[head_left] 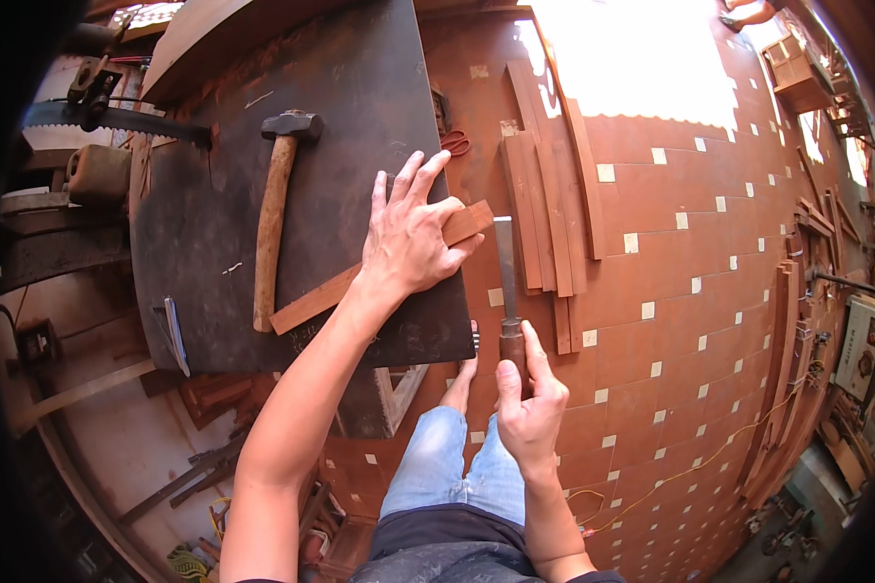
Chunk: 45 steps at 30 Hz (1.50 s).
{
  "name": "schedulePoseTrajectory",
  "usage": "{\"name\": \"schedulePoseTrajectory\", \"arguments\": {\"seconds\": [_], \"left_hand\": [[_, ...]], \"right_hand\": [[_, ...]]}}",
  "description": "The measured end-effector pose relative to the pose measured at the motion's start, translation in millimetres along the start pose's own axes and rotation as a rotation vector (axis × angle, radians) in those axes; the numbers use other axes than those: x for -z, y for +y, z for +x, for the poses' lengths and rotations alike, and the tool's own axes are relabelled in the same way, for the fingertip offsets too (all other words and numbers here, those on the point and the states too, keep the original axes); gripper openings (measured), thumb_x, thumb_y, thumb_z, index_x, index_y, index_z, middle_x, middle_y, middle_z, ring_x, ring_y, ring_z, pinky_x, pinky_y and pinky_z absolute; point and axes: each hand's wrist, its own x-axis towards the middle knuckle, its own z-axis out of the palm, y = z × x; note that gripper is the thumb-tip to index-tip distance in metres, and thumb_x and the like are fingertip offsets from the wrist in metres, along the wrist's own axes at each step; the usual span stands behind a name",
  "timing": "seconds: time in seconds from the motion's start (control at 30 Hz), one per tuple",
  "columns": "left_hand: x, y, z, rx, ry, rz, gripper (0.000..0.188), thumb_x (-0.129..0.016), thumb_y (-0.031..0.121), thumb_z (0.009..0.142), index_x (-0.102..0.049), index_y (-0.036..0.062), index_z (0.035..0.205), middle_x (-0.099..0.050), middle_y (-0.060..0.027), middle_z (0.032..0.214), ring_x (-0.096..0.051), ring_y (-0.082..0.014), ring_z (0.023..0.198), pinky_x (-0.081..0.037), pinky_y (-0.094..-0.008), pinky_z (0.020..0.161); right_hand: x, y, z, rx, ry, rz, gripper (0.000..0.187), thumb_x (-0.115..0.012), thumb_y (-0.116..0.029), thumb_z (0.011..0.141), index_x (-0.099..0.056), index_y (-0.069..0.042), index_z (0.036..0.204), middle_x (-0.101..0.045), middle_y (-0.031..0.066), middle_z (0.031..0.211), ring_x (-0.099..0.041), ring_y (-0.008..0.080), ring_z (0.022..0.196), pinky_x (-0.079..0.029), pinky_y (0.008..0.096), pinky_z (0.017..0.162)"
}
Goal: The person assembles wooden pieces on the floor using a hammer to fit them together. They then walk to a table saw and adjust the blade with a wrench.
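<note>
A reddish-brown wood strip (321, 299) lies slantwise on a dark worktop (360, 107), its far end jutting past the right edge. My left hand (406, 238) bears down on the strip, the thumb and a bent finger around it and the other fingers stretched over the worktop. In my right hand (530, 413) is a chisel (508, 277), held by its wooden handle with the index finger laid along it. The chisel's blade points away from me, its tip close beside the strip's end; whether they touch I cannot tell. A hammer (278, 209) with a wooden handle lies left of my left hand.
Several wood boards (544, 209) lie on the tiled floor (666, 321) right of the worktop. Red-handled scissors (455, 144) show by its right edge. A saw blade (117, 119) is at the far left. A yellow cord (685, 473) crosses the floor.
</note>
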Motion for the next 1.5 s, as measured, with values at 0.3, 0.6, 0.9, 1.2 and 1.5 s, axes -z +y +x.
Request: {"name": "schedulePoseTrajectory", "arguments": {"seconds": [0.3, 0.6, 0.9, 1.2, 1.5], "left_hand": [[0.6, 0.0, 1.5, -0.013, 0.002, 0.027, 0.037, -0.082, 0.045, 0.079, -0.08, 0.0155, 0.101, -0.039, -0.0077, 0.162, -0.033, -0.0352, 0.151, -0.025, -0.0658, 0.121], [0.6, -4.1, 2.9, -0.057, -0.047, -0.007, 0.035, -0.081, 0.043, 0.081, -0.079, 0.0129, 0.099, -0.056, -0.0006, 0.148, -0.032, -0.0315, 0.154, -0.026, -0.0698, 0.12], [0.5, -5.3, 1.9, -0.093, -0.066, 0.013, 0.035, -0.082, 0.041, 0.08, -0.075, 0.0121, 0.1, -0.06, 0.0, 0.139, -0.033, -0.0299, 0.154, -0.027, -0.0731, 0.118], [3.7, -3.3, 3.6, -0.095, -0.056, 0.018, 0.033, -0.083, 0.039, 0.079, -0.075, 0.013, 0.098, -0.061, 0.001, 0.133, -0.036, -0.0303, 0.152, -0.029, -0.0722, 0.117], [2.8, -3.4, 4.4, -0.095, -0.037, -0.003, 0.031, -0.083, 0.038, 0.079, -0.076, 0.0133, 0.097, -0.062, 0.0015, 0.128, -0.038, -0.0305, 0.15, -0.03, -0.0717, 0.116]], "right_hand": [[-15.5, -16.5, -7.2, -0.053, 0.026, -0.045, 0.048, -0.063, -0.012, 0.095, -0.059, 0.01, 0.138, -0.076, 0.0223, 0.1, -0.069, 0.0432, 0.108, -0.027, 0.0513, 0.123], [-19.2, -13.5, -1.3, -0.029, 0.067, -0.059, 0.045, -0.064, -0.008, 0.095, -0.061, 0.009, 0.137, -0.075, 0.025, 0.108, -0.071, 0.0412, 0.105, -0.047, 0.0467, 0.107], [-18.4, -4.1, 19.4, -0.067, 0.093, 0.068, 0.046, -0.06, -0.01, 0.102, -0.055, 0.005, 0.146, -0.064, 0.009, 0.082, -0.059, 0.0144, 0.067, -0.047, 0.0298, 0.06], [-17.9, -13.7, -14.8, -0.175, 0.037, -0.027, 0.045, -0.064, -0.01, 0.095, -0.061, 0.01, 0.135, -0.07, 0.0331, 0.119, -0.054, 0.0541, 0.134, -0.05, 0.0481, 0.104], [-16.2, -25.1, -13.4, -0.185, 0.022, 0.0, 0.044, -0.064, -0.008, 0.095, -0.061, 0.011, 0.135, -0.072, 0.0321, 0.111, -0.051, 0.0559, 0.135, -0.049, 0.0487, 0.104]]}}
